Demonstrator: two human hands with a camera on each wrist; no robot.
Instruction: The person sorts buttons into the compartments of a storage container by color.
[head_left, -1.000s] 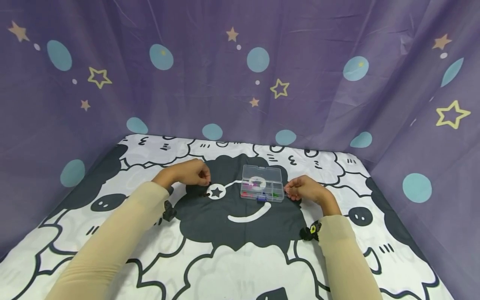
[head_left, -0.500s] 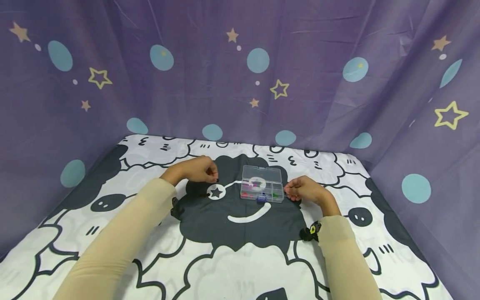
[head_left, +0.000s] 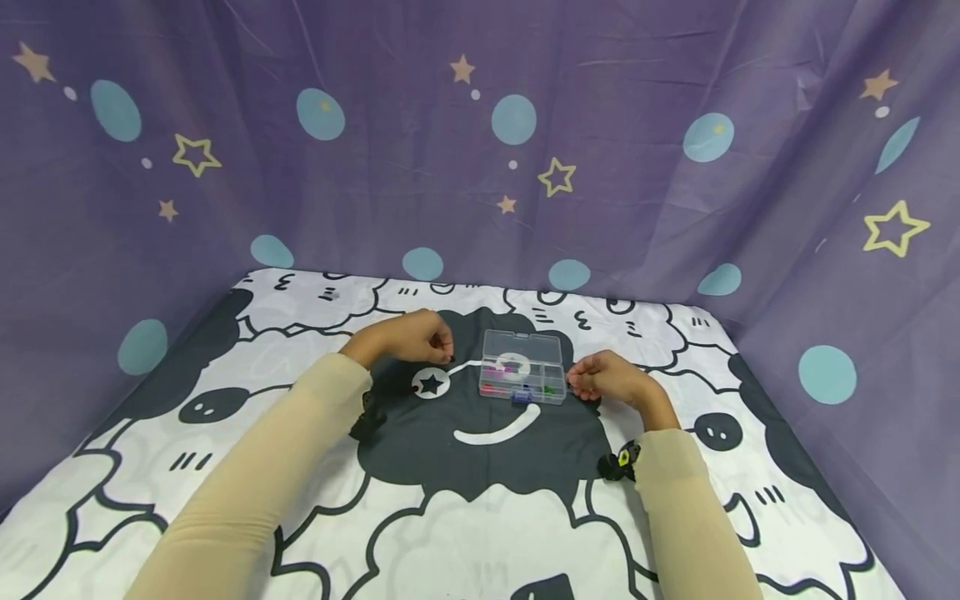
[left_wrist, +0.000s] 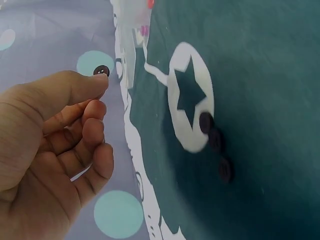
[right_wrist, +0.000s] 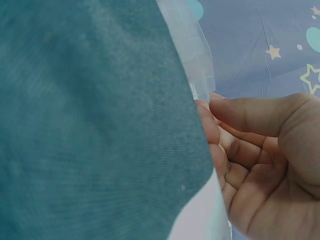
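My left hand pinches a small dark button between thumb and fingertip, above the cloth left of the box. Three more dark buttons lie in a line by the printed star in the left wrist view. A clear compartment box stands with its lid tipped back. Small pink, red, blue and green pieces sit in its compartments; their kind is too small to tell. My right hand holds the box's right edge between thumb and fingers; in the right wrist view the fingertips are partly hidden.
A black and white cartoon cloth covers the table. Behind it and along both sides hangs a purple curtain with stars and blue ovals. Each wrist wears a small black device.
My left hand has moved right toward the box, carrying the button just above the cloth. The right hand and the box stay in place.
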